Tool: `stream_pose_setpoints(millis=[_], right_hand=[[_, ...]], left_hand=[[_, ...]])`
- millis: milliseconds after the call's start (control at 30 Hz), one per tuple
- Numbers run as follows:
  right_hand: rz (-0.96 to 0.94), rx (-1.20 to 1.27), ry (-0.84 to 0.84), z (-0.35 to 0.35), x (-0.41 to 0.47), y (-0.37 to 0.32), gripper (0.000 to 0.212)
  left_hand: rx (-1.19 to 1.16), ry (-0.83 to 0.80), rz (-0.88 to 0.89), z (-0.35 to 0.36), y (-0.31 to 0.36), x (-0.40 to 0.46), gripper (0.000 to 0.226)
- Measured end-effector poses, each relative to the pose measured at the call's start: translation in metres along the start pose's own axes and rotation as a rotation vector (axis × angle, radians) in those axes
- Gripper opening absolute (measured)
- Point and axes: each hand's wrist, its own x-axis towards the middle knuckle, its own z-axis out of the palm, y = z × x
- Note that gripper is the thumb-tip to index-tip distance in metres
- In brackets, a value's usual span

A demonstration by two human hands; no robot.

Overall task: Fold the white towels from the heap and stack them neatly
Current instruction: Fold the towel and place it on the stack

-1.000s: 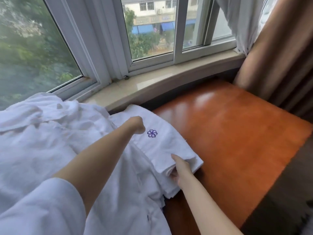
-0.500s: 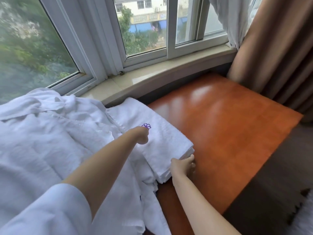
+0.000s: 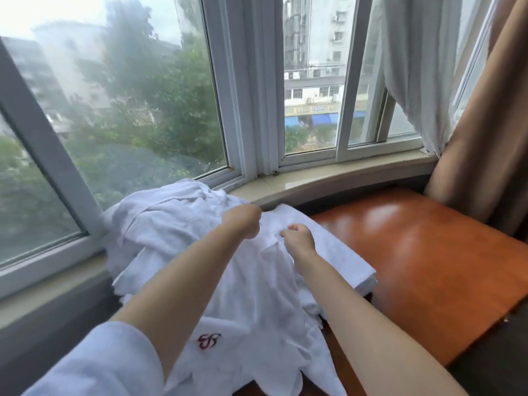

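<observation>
Gripping a loose white towel (image 3: 257,281) from the rumpled heap (image 3: 160,224), both hands pinch its soft cloth: left hand (image 3: 243,221) fisted, right hand (image 3: 298,238) curled. Folded towel stack (image 3: 343,261) lies flat, rectangular, on glossy orange-brown wooden tabletop (image 3: 428,252).

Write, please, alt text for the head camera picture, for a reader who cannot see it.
Both hands, the left hand and the right hand, grip a loose white towel pulled from the heap by the window. To the right, folded towels lie stacked on a shiny wooden table beside a brown curtain.
</observation>
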Motion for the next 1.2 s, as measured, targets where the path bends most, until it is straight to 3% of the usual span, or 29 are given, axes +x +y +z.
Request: stream_pose_setpoints(millis=[133, 233, 267, 367, 433, 500, 567, 633, 733, 833, 933, 1000, 1067, 1133, 1200], right_hand=[[-0.036, -0.106, -0.091, 0.03, -0.023, -0.008, 0.01], [-0.024, -0.303, -0.239, 0.052, -0.04, -0.007, 0.059], [-0.032, -0.441, -0.251, 0.058, -0.045, -0.005, 0.066], [-0.163, -0.631, -0.112, 0.067, -0.054, -0.012, 0.036], [-0.384, -0.379, 0.053, 0.073, -0.06, -0.025, 0.016], [-0.687, 0.044, 0.269, 0.077, -0.074, -0.042, 0.01], [-0.921, 0.304, 0.447, 0.078, -0.09, -0.056, 0.016], [-0.982, 0.337, 0.467, 0.079, -0.093, -0.064, 0.027], [-0.723, 0.065, 0.278, 0.074, -0.08, -0.062, 0.045], [-0.473, -0.284, -0.09, 0.066, -0.068, -0.048, 0.098], [-0.544, -0.34, -0.268, 0.069, -0.076, -0.045, 0.122], [-0.633, -0.121, -0.346, 0.07, -0.084, -0.054, 0.109], [-0.615, 0.01, -0.305, 0.066, -0.092, -0.064, 0.075], [-0.572, 0.031, -0.19, 0.059, -0.1, -0.073, 0.041], [-0.533, 0.137, -0.112, 0.053, -0.11, -0.083, 0.025]], left_hand=[[-0.009, 0.158, -0.074, -0.001, -0.043, -0.026, 0.041], [0.0, 0.202, -0.136, 0.001, -0.072, -0.041, 0.042], [-0.012, 0.207, -0.141, 0.003, -0.081, -0.045, 0.041], [-0.067, 0.246, -0.152, 0.008, -0.103, -0.055, 0.042], [-0.124, 0.271, -0.184, 0.009, -0.117, -0.056, 0.049], [-0.218, 0.274, -0.229, 0.009, -0.125, -0.054, 0.058], [-0.368, 0.346, -0.291, 0.006, -0.129, -0.052, 0.056], [-0.489, 0.469, -0.35, 0.0, -0.128, -0.051, 0.036], [-0.588, 0.586, -0.274, -0.019, -0.121, -0.06, 0.033], [-0.744, 0.669, -0.205, -0.052, -0.112, -0.073, 0.019], [-0.938, 0.561, -0.098, -0.084, -0.1, -0.082, 0.022], [-1.124, 0.359, 0.009, -0.1, -0.098, -0.094, 0.024], [-1.385, 0.191, 0.152, -0.107, -0.103, -0.108, 0.03], [-1.563, 0.147, 0.247, -0.104, -0.112, -0.122, 0.046], [-1.46, 0.172, 0.272, -0.09, -0.124, -0.132, 0.063]])
